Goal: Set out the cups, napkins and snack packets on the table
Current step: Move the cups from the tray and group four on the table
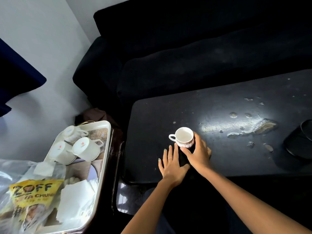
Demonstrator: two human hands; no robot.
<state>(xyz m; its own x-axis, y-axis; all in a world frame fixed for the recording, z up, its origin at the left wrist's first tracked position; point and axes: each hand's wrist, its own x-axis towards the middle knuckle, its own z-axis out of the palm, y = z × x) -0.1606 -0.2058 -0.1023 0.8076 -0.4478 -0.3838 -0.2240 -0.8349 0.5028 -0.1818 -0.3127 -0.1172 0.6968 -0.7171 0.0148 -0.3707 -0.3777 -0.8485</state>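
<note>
A white cup (183,135) with a patterned band stands upright on the dark table (228,149), its handle pointing left. My right hand (198,153) grips the cup's near right side. Beside it, my left hand (172,163) lies flat on the table with straight fingers, its fingertips close to the cup's base. On the cream tray (101,166) at the left lie three more white cups (84,147) on their sides, white napkins (76,198) and a yellow snack packet (32,195) inside a clear plastic bag.
A dark sofa (185,56) runs behind the table. A black round object (302,142) sits at the table's right edge. The tabletop's surface is chipped and scuffed (263,127) to the right of the cup. The tray rests on a dark side stand left of the table.
</note>
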